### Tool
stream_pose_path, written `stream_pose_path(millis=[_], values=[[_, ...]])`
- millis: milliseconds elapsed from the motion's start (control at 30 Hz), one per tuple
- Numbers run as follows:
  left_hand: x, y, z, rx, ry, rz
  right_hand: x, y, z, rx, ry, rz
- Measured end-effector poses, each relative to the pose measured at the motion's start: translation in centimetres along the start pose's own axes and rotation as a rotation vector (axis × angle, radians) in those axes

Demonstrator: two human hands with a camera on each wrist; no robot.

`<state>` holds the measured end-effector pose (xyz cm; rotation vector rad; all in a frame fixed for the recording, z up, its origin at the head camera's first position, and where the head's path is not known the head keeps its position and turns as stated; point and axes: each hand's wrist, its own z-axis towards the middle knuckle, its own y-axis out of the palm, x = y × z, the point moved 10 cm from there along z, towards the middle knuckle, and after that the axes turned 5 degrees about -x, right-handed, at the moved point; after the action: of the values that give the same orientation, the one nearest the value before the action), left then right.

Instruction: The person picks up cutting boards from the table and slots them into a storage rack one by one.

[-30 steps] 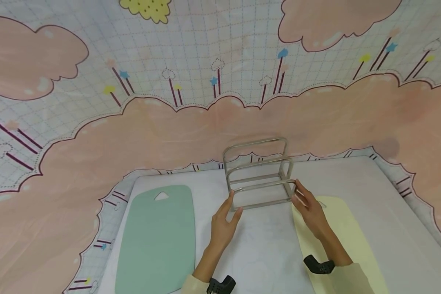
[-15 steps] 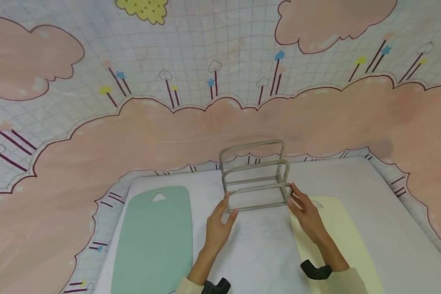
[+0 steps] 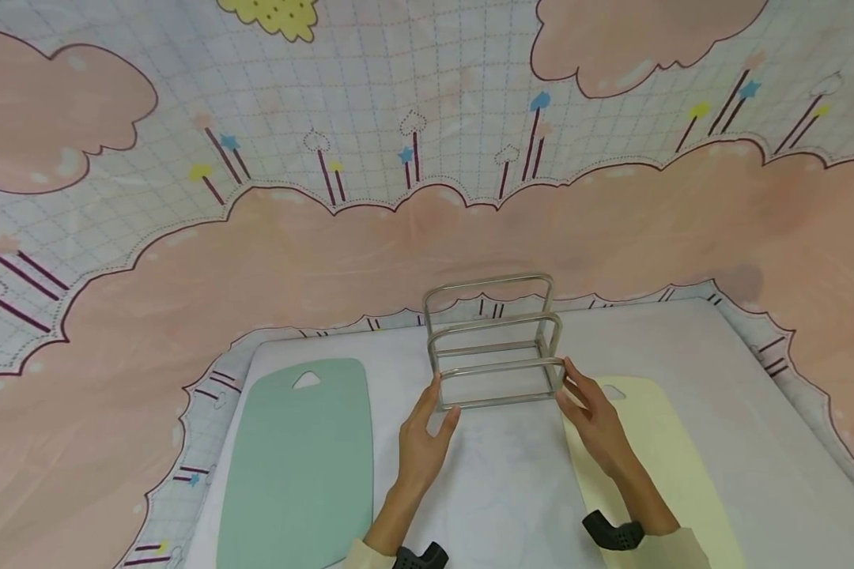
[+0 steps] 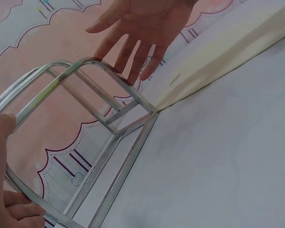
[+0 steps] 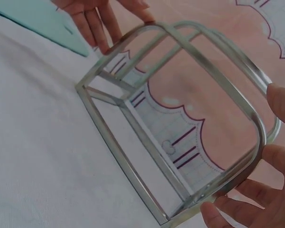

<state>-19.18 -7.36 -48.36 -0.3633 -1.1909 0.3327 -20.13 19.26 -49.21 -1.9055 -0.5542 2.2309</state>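
A silvery metal rack (image 3: pixel 501 401) with three rounded loops stands upright at the middle of the white table, seen from its near side. My left hand (image 3: pixel 421 446) is at its near left corner, fingers fairly straight along the side; in the left wrist view its thumb touches the rail. Opposite, my right hand (image 3: pixel 598 427) has straight, spread fingers against the right side, seen plainly in the left wrist view (image 4: pixel 154 23). The rack is between both hands. A green cutting board (image 3: pixel 295 466) lies left of it. Right of it, partly under my right arm, lies a pale yellow cutting board (image 3: pixel 655 442).
The white tabletop (image 3: pixel 508 490) carries the boards and rack. A patterned cloth (image 3: pixel 370 253) with clouds and grid lines rises behind the table and surrounds its sides. Each wrist wears a black camera strap (image 3: pixel 614 531).
The rack's near loop sits slightly lower and closer to me, both hands moving with it. The boards stay put; the whole head view has shifted slightly.
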Motion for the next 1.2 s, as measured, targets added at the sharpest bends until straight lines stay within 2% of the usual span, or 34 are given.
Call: stream_pose_path(millis=[200,400,600,667,867,1000,1200], values=[[0.2,-0.6,-0.1,0.044,0.009,0.033,-0.7,0.1,0.3,-0.039,-0.049,-0.026],[-0.4,-1.3,-0.1,0.048,-0.058,-0.005,-1.2,0.7,0.8,-0.059,-0.081,-0.008],[-1.2,-2.9,-0.4,0.101,-0.095,-0.027,-1.8,2.4,1.2,-0.100,-0.073,-0.007],[-1.1,-3.1,-0.5,0.095,-0.096,-0.035,-2.0,2.5,1.1,-0.094,-0.071,-0.026],[-0.3,-2.4,-1.3,0.075,-0.081,-0.050,-1.9,1.8,0.5,-0.073,-0.057,-0.053],[-0.1,-2.5,-1.9,0.087,-0.069,-0.044,-2.2,1.9,0.3,-0.082,-0.071,-0.012],[-0.3,-3.2,-2.0,0.098,-0.064,-0.023,-2.8,2.4,-0.3,-0.081,-0.070,0.006]])
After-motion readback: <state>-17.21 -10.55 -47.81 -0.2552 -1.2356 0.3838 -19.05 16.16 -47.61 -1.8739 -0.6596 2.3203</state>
